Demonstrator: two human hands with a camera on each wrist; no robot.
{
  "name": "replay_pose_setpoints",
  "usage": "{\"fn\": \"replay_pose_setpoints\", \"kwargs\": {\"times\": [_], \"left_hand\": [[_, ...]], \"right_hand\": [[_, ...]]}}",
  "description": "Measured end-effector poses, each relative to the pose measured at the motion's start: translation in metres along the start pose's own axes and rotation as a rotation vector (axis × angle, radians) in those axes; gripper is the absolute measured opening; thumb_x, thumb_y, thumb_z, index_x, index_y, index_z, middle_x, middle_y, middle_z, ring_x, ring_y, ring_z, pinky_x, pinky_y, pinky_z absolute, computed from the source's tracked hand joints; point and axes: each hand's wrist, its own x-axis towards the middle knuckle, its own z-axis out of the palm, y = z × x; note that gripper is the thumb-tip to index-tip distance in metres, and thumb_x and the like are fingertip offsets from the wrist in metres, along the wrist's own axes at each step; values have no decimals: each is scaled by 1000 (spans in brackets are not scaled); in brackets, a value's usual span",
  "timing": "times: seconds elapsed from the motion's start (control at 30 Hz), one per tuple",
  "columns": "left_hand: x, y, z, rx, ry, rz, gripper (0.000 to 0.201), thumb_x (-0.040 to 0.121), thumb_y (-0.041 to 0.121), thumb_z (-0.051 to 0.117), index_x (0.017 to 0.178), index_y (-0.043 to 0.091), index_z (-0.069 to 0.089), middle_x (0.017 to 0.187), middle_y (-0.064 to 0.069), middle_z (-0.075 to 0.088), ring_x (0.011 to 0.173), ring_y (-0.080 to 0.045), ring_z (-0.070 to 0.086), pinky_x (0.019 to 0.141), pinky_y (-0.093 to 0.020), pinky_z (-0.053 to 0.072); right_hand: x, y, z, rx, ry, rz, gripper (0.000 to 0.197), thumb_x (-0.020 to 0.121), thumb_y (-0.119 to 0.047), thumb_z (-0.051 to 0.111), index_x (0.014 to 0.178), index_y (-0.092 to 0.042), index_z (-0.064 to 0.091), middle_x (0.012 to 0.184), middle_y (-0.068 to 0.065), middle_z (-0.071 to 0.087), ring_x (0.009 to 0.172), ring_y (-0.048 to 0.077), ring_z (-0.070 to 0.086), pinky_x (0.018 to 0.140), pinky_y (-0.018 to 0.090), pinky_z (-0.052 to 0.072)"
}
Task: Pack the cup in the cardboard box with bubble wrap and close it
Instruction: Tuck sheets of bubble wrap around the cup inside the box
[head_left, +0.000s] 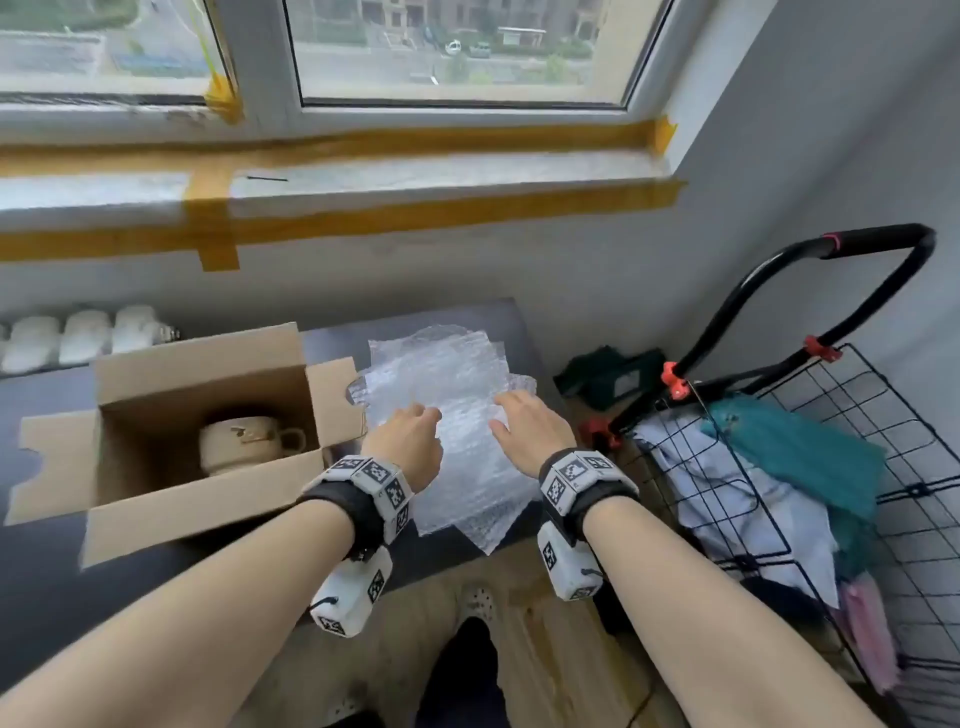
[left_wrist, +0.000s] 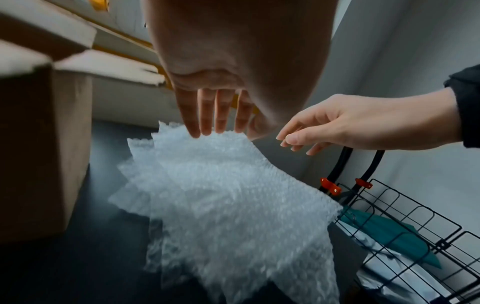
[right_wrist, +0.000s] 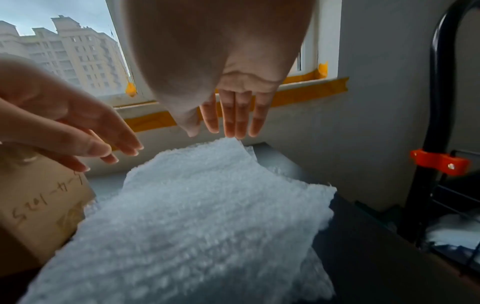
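Note:
A cream cup (head_left: 244, 441) with a handle stands inside the open cardboard box (head_left: 171, 499) on the dark table, its flaps spread outward. To the right of the box lies a stack of bubble wrap sheets (head_left: 457, 415) (left_wrist: 228, 205) (right_wrist: 197, 216). Both hands hover just over the stack with fingers straight and relaxed, holding nothing. My left hand (head_left: 410, 436) (left_wrist: 215, 115) is above the stack's left part, next to the box's right flap. My right hand (head_left: 524, 423) (right_wrist: 233, 115) is above the right part.
A black wire cart (head_left: 831, 467) with cloths stands right of the table, its handle (head_left: 779, 291) rising beside the wall. Several white cups (head_left: 78, 332) line the table's back left. The window sill with yellow tape (head_left: 363, 208) runs behind. A green item (head_left: 608, 376) lies by the wall.

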Motion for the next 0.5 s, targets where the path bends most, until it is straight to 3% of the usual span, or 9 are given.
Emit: {"fn": "replay_pose_setpoints", "kwargs": {"times": [0.1, 0.2, 0.27, 0.37, 0.5], "left_hand": [[7, -1, 20, 7, -31, -33, 46, 98, 25, 40, 143, 16, 30, 154, -5, 25, 139, -23, 29, 104, -41, 40], [13, -8, 39, 54, -82, -52, 57, 98, 36, 37, 149, 20, 15, 159, -7, 6, 146, -24, 10, 118, -40, 21], [17, -13, 47, 51, -133, -94, 62, 98, 43, 33, 150, 22, 6, 160, -7, -4, 147, -24, 2, 120, -41, 11], [19, -17, 58, 79, -199, -97, 66, 97, 44, 33, 151, 22, 1, 159, -7, -8, 147, -24, -3, 121, -42, 8], [20, -22, 66, 105, -210, -88, 69, 98, 40, 37, 151, 18, -1, 160, -6, -7, 147, -23, -2, 121, -39, 8]], "right_hand": [[9, 16, 16, -63, -64, -60, 48, 97, -27, 47, 141, -14, 36, 150, 2, 36, 135, 21, 39, 107, 37, 35], [16, 30, 32, -158, -135, -171, 66, 91, -23, 57, 148, -17, 22, 159, 1, 17, 145, 18, 21, 120, 36, 18], [22, 39, 38, -190, -160, -218, 78, 88, -17, 62, 150, -20, 14, 161, -1, 8, 148, 17, 12, 121, 36, 11], [29, 45, 47, -183, -222, -265, 90, 85, -11, 65, 151, -23, 6, 161, -1, 0, 149, 15, 5, 121, 35, 8], [35, 48, 52, -168, -265, -272, 86, 86, -12, 64, 151, -22, 9, 161, 0, 5, 148, 16, 9, 121, 35, 9]]}}
